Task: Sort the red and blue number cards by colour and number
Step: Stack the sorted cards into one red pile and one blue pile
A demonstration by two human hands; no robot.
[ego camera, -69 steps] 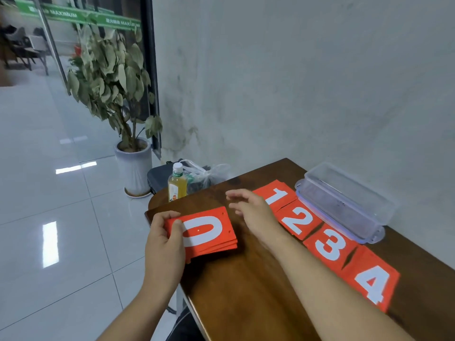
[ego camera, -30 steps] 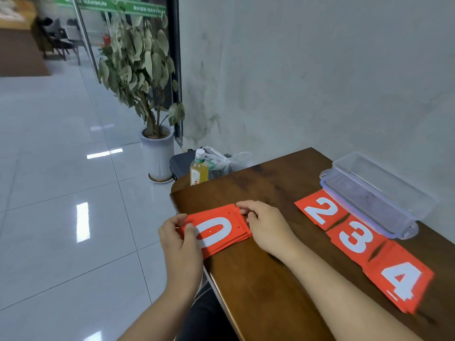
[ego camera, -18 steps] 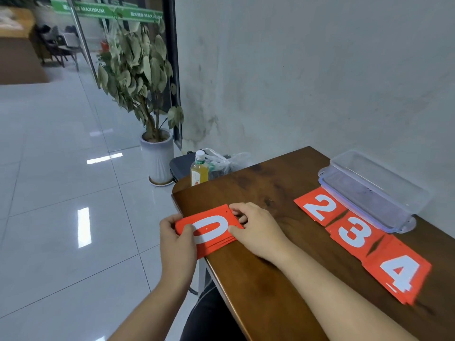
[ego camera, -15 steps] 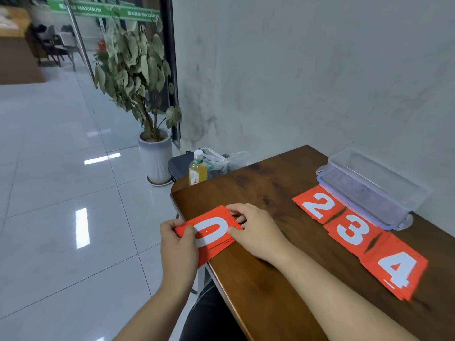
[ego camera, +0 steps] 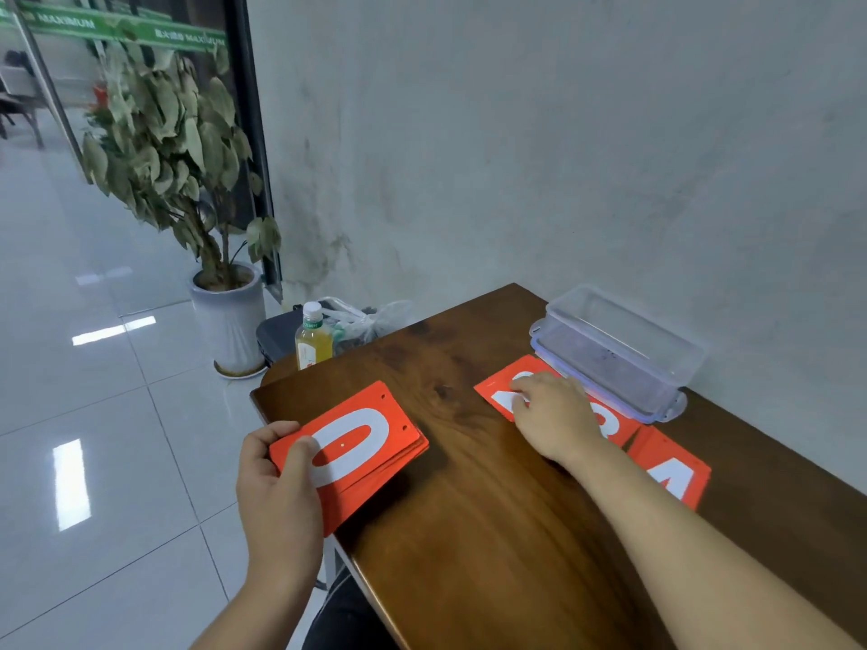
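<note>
Left hand (ego camera: 277, 485) grips the red stack (ego camera: 361, 443), zero on top, at the table (ego camera: 469, 532) near-left edge. Right hand (ego camera: 556, 415) is uncurled, its tips pressing the far row card (ego camera: 497, 396) beside the clear box (ego camera: 619, 349). Its digit is hidden. Advise squaring the edges and checking the number before letting go.

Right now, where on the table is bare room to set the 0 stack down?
Bare wood lies between the 0 stack, gripped by the left hand, and the red card row; also the table's far end behind the stack. Crowded: wall side, container, row, right hand.
</note>
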